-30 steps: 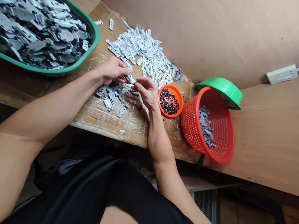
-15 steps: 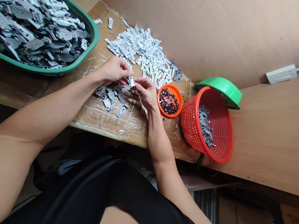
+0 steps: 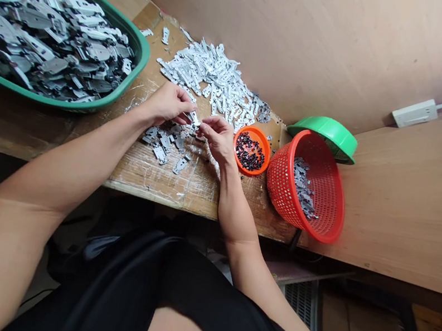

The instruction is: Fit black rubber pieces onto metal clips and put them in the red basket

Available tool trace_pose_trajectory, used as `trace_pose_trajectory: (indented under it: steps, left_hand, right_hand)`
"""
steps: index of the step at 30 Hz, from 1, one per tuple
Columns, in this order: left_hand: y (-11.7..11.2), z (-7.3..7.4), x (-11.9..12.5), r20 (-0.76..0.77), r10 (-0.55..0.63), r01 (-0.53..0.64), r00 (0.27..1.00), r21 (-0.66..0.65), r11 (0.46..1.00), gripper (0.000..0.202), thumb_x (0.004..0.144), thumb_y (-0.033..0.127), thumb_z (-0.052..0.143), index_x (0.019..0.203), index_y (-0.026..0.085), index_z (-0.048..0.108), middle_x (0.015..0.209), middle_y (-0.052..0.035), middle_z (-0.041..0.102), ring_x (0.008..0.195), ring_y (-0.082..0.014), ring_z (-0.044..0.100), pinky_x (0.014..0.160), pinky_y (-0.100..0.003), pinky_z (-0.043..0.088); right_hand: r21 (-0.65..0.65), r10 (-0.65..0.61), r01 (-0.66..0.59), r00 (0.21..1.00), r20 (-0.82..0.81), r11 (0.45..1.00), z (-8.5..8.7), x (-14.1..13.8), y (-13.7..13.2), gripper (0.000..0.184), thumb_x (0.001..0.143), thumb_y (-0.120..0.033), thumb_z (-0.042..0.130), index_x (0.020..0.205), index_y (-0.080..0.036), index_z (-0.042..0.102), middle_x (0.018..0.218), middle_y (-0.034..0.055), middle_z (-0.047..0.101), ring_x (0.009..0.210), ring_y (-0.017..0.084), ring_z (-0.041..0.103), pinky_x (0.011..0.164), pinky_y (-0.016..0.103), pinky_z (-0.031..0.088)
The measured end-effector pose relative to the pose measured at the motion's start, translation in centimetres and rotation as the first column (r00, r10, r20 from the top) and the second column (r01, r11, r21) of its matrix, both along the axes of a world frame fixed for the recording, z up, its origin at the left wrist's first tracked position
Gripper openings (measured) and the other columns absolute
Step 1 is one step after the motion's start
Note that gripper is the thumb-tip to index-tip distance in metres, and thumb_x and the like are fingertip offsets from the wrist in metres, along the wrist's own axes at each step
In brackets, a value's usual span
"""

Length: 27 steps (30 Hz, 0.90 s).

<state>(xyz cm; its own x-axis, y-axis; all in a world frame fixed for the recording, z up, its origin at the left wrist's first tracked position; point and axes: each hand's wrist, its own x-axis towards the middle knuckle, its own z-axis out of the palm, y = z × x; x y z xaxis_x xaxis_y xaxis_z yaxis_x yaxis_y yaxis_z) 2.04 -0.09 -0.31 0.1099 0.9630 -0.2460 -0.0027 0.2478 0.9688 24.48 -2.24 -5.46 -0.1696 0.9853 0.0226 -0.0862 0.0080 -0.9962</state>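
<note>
My left hand (image 3: 168, 103) and my right hand (image 3: 218, 136) meet over the wooden bench (image 3: 152, 174), fingers pinched together on a small grey metal piece (image 3: 193, 119) held between them. Just below the hands lies a small scatter of grey metal parts (image 3: 166, 146). A heap of bright silver stamped pieces (image 3: 214, 77) lies behind the hands. A small orange bowl (image 3: 265, 146) of tiny dark beads sits right beside my right hand.
A green oval basket (image 3: 135, 69) piled with larger grey metal plates stands at the left. A red mesh basket (image 3: 326, 206) with a few grey parts tilts at the right, a green bowl (image 3: 328, 131) behind it. A white socket box (image 3: 414, 112) sits on the wall.
Both hands stay pinched on the small piece, with only slight finger shifts. The view has shifted a little.
</note>
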Motion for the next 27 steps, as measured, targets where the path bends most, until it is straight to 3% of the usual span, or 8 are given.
trace_pose_trajectory:
  steps: [6, 12, 19, 27]
  left_hand:
    - [0.2, -0.2, -0.2, 0.035, 0.028, -0.027, 0.999, -0.015, 1.0, 0.036, 0.086, 0.015, 0.109, 0.089, 0.024, 0.074, 0.078, -0.0071, 0.077, 0.09, -0.0296, 0.091, 0.077, -0.034, 0.073]
    - [0.3, -0.5, -0.2, 0.073, 0.02, -0.017, 0.997, -0.034, 0.999, 0.033, 0.089, 0.013, 0.104, 0.085, 0.023, 0.074, 0.078, -0.0065, 0.077, 0.08, -0.0229, 0.085, 0.069, -0.029, 0.069]
    - [-0.1, 0.3, -0.3, 0.072, 0.002, 0.002, 0.997, -0.044, 0.999, 0.036, 0.09, 0.009, 0.107, 0.082, 0.022, 0.074, 0.083, -0.007, 0.079, 0.075, -0.0188, 0.078, 0.075, -0.032, 0.068]
    - [-0.5, 0.8, -0.2, 0.026, -0.031, 0.031, 0.999, -0.006, 0.999, 0.032, 0.084, 0.014, 0.108, 0.091, 0.022, 0.078, 0.082, -0.006, 0.078, 0.079, -0.0238, 0.082, 0.072, -0.033, 0.065]
  right_hand:
    - [0.064, -0.06, 0.059, 0.998, 0.004, 0.996, -0.4, -0.4, -0.2, 0.068, 0.07, -0.078, 0.123, 0.098, -0.029, 0.084, 0.087, -0.0052, 0.082, 0.077, 0.016, 0.077, 0.08, 0.035, 0.068]
    - [0.133, -0.16, 0.158, 0.987, 0.001, 0.978, -0.8, -1.2, -0.7, 0.068, 0.072, -0.08, 0.12, 0.098, -0.029, 0.085, 0.09, -0.0026, 0.084, 0.082, 0.019, 0.08, 0.086, 0.038, 0.071]
    - [0.163, -0.133, 0.119, 0.988, 0.077, 0.979, -0.8, -0.9, -1.0, 0.063, 0.074, -0.076, 0.119, 0.103, -0.031, 0.087, 0.099, 0.0004, 0.086, 0.091, 0.022, 0.081, 0.093, 0.042, 0.073]
    - [0.152, -0.124, 0.104, 0.985, 0.124, 0.983, -0.5, -0.5, -1.0, 0.06, 0.074, -0.074, 0.118, 0.103, -0.031, 0.088, 0.103, 0.0011, 0.087, 0.093, 0.022, 0.081, 0.096, 0.043, 0.074]
